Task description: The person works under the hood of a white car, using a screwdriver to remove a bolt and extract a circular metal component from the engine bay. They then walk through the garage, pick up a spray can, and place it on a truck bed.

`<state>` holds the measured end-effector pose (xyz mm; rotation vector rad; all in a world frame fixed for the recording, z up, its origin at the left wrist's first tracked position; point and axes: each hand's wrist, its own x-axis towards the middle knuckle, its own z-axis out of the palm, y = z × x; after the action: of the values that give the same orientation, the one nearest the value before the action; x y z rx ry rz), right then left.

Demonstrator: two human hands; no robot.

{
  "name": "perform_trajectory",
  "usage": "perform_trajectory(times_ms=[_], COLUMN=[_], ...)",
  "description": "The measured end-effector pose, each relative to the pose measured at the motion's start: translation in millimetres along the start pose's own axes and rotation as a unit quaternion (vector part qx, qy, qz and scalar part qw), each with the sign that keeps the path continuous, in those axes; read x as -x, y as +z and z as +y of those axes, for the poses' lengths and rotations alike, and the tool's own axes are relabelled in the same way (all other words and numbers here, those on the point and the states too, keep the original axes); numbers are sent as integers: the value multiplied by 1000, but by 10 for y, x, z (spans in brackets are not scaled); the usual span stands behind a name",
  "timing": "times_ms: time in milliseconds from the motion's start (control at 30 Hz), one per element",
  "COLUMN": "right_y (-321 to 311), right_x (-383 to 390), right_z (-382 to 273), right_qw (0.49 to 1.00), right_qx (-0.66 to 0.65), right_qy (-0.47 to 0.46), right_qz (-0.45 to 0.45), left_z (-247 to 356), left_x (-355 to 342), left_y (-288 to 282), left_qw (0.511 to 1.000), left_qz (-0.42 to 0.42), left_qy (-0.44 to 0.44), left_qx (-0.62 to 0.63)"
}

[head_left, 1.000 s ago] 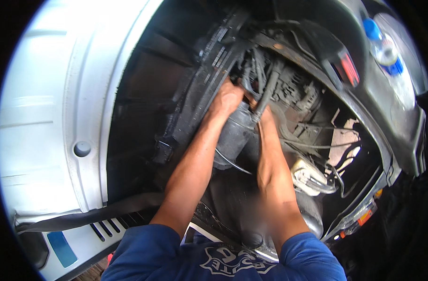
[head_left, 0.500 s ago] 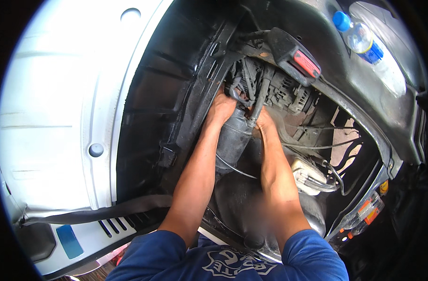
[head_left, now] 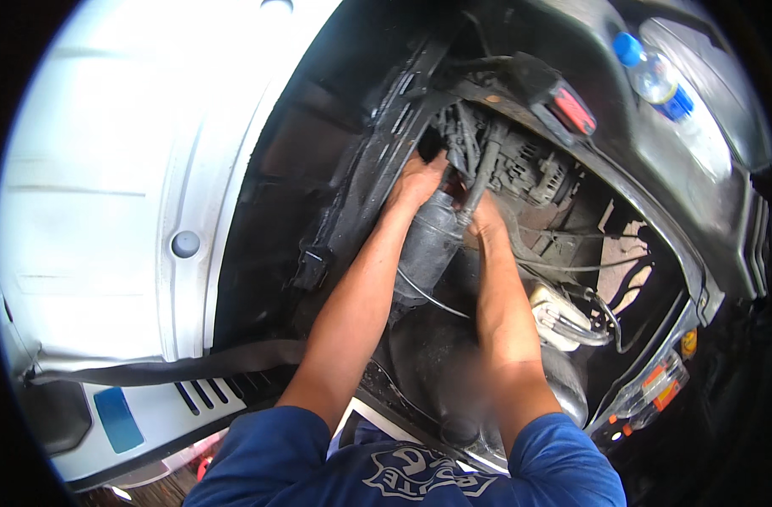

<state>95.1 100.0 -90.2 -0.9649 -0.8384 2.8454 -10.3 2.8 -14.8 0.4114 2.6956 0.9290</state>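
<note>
Both my arms reach into an opening among engine parts. My left hand (head_left: 416, 182) is at the upper left of a dark, dusty cylindrical canister (head_left: 428, 247), close to several dark hoses and fittings. One of its digits shows by these parts; the other fingertips are hidden. My right hand (head_left: 487, 215) is on the canister's other side, by a thick grey hose (head_left: 485, 169) that runs down to the canister's top. Its fingers go out of sight behind that hose. A thin cable (head_left: 432, 299) crosses in front of the canister's lower part.
A ribbed alternator (head_left: 530, 173) sits right of the hose. Near my right forearm is a whitish reservoir (head_left: 558, 317) with hoses. A blue-capped plastic bottle (head_left: 656, 80) lies on the dark panel at upper right. A large white panel (head_left: 107, 194) fills the left side.
The view has shifted a little, so the engine parts appear farther right. My left hand has moved slightly at the canister's top, and more of one digit shows. My right hand stays by the hose.
</note>
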Motion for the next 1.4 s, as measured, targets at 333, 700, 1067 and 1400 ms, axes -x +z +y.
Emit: perform_trajectory(times_ms=[333,700,1067,1400], right_y=[-207,-107,-47,226], right_x=[-29,-129,-273,-357], right_z=[60,345,338,383], right_qw=[992,994,992,978], right_qx=[-28,-40,117,191], right_qy=[55,24,27,-77], right_qz=[-110,-94,-45,20], left_z=[74,-30,121,325], left_x=[-147,-349,-95,-179], left_y=[-3,-159,-312,-225], left_qw=[872,902,950,909], left_qz=[-281,-202,-173,-137], left_qy=[63,151,-168,80], left_qx=[-396,-351,-197,-385])
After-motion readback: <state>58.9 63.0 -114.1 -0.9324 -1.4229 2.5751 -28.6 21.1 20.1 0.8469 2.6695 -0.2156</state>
